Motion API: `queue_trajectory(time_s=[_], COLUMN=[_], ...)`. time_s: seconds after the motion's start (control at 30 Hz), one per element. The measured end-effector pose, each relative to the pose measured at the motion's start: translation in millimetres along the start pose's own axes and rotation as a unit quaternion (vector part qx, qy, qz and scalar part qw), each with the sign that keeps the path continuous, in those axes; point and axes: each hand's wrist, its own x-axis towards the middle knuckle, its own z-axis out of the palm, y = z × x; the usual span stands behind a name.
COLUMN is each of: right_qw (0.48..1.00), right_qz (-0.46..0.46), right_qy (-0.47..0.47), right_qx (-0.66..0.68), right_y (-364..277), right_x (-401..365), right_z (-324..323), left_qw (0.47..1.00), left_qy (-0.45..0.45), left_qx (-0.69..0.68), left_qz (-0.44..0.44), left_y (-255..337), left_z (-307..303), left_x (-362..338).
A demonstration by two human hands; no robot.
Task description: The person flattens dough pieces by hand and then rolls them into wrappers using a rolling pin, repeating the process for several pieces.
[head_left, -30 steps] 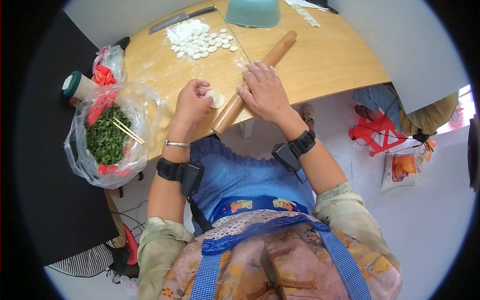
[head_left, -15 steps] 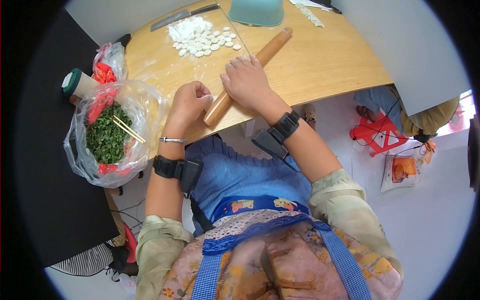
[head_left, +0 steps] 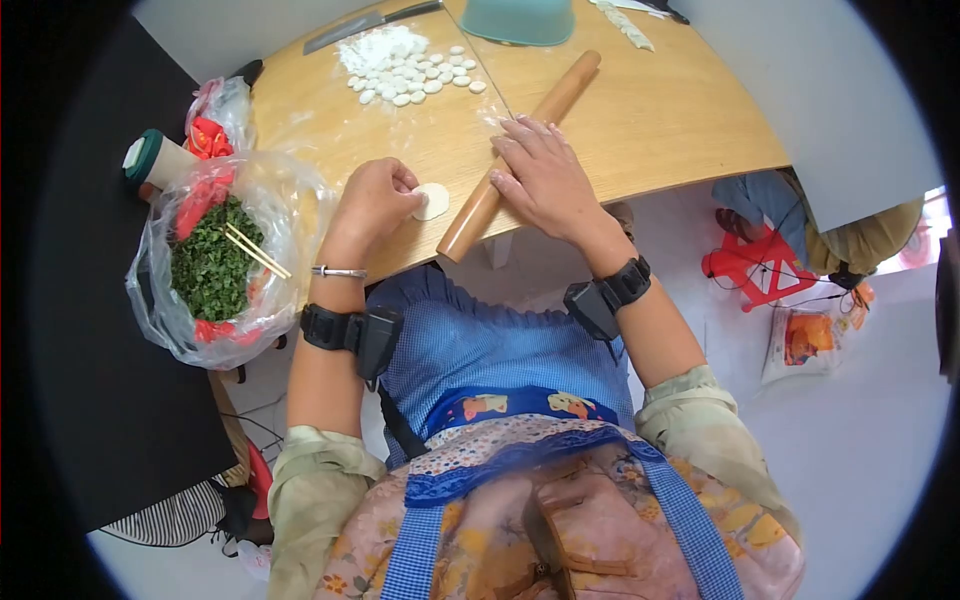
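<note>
Chopped greens held in clear plastic bag, chopsticks laid across; dough round near table edge, pinched by left hand; rolling pin covered by loosely spread right hand

I'm seeing bare tabletop stretching out at 2 o'clock from my right hand, so a hand could be passing there. The rolling pin is lying under that hand, blocking 1 to 8. Dough pieces are crowding 10, the teal bowl is sitting at 12, and the plastic bag is bulging around my left hand's 8 o'clock.
</note>
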Motion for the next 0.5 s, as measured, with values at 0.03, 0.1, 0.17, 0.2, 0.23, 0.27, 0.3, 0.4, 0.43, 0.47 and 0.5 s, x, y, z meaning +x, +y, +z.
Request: queue_trajectory(time_s=[0.03, 0.1, 0.17, 0.2, 0.23, 0.27, 0.3, 0.4, 0.43, 0.47, 0.5], right_qw=[1.0, 1.0, 1.0, 1.0, 1.0, 1.0, 1.0, 1.0, 1.0, 1.0, 0.999], right_qz=[0.003, 0.005, 0.008, 0.009, 0.009, 0.007, 0.004, 0.005, 0.006, 0.005, 0.004], right_qy=[0.002, 0.004, 0.01, 0.011, 0.013, 0.019, 0.024, 0.021, 0.021, 0.027, 0.033], right_qx=[-0.001, 0.002, -0.005, -0.012, -0.011, -0.013, -0.014, -0.011, -0.011, -0.015, -0.018], right_y=[1.5, 3.1, 2.1, 1.7, 1.8, 1.7, 1.7, 2.2, 2.1, 1.6, 1.0], right_x=[-2.2, -3.0, -3.1, -3.4, -3.7, -3.8, -4.1, -3.9, -3.8, -3.6, -3.0], right_z=[-0.6, -2.4, -0.9, 0.3, 1.1, 1.6, 2.0, 1.2, 1.1, 1.4, 1.8], left_qw=[1.0, 1.0, 1.0, 1.0, 1.0, 0.997, 0.989, 0.925, 0.925, 0.927, 0.929], left_qy=[-0.002, -0.023, -0.025, -0.027, -0.027, -0.015, -0.003, -0.02, -0.021, -0.017, -0.012], left_qx=[0.001, 0.014, 0.009, 0.002, 0.004, -0.071, -0.146, -0.377, -0.377, -0.372, -0.367], left_qz=[0.003, -0.015, -0.004, 0.005, 0.005, 0.011, 0.017, -0.034, -0.034, -0.04, -0.046], left_y=[1.2, -0.8, -1.9, -2.3, -2.2, -1.7, -1.6, 13.6, 14.2, 13.3, 12.1], left_z=[0.3, -0.3, 0.2, 0.0, 1.2, 3.4, 4.5, 8.5, 10.5, 13.6, 15.7], left_x=[-0.3, 1.2, -0.5, -1.7, -2.3, -3.2, -3.7, -11.1, -11.3, -11.4, -11.2])
